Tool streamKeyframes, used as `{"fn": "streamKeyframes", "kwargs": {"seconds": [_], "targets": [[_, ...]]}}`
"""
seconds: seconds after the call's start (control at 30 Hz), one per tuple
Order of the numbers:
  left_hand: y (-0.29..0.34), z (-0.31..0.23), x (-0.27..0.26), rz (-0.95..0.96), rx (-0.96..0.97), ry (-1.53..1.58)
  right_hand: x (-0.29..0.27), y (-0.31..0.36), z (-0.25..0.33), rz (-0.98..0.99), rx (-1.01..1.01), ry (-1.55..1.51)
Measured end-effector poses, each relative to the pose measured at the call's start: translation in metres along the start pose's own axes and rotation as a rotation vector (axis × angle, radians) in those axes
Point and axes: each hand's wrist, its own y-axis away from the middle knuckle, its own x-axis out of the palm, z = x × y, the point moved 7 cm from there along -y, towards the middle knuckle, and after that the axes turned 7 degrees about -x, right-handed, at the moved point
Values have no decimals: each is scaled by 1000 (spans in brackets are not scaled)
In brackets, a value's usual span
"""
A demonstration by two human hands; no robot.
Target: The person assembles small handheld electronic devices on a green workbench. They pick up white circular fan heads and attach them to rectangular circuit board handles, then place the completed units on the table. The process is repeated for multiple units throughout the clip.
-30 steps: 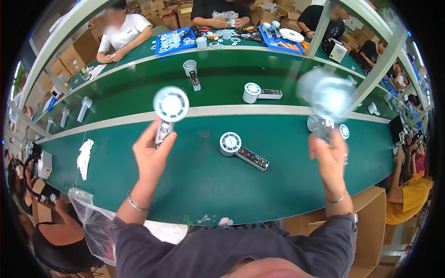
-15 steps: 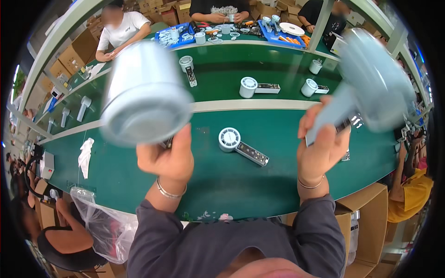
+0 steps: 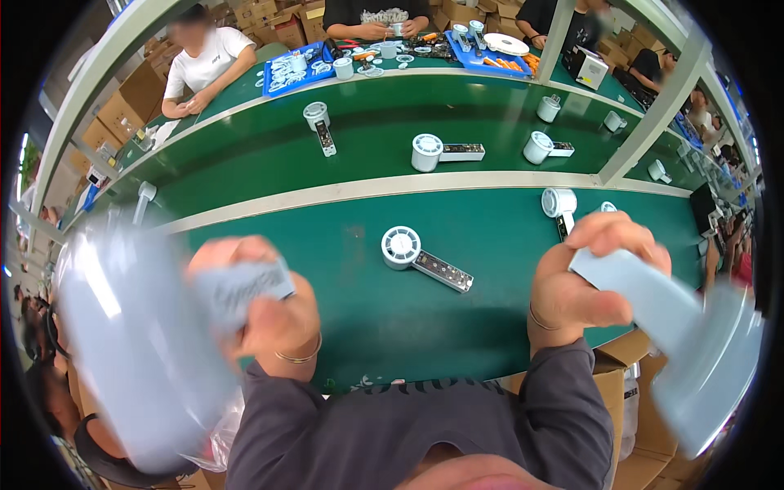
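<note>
Where your bench spreads before you, its flat green top looks smooth, with a pale, narrow rail along the far side that the lens bends into a curve. By your right elbow stands a carton of brown board, partly covered by your arm and what you hold.

Your left fan is a big rounded drum of glossy, pale grey plastic on a short flat handle. Your right fan matches it in colour – a straight, smooth bar leading to a curved, shiny head. Your left hand has its handle pinched between thumb and curled fingers; your right hand clasps the other, fingers over the top and thumb beneath. Both are held up, well apart.

Between them, on the bench, lies the loose fan: a round, slotted head and an open handle baring a dark circuit board.

Motion blurs the left drum, and the dark lettering on its handle is smeared. It hides the bench's left end. Near your right fingers, a further fan has its handle end covered – and beside it a small round head barely shows.
</note>
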Motion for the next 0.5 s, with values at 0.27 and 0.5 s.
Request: {"fn": "streamKeyframes", "kwargs": {"seconds": [0.27, 0.5], "targets": [[-7, -23, -11, -43, 331, -70, -4, -8, 20, 23, -324, 126], [-9, -33, -14, -144, 325, -31, -7, -10, 28, -77, -252, -141]]}}
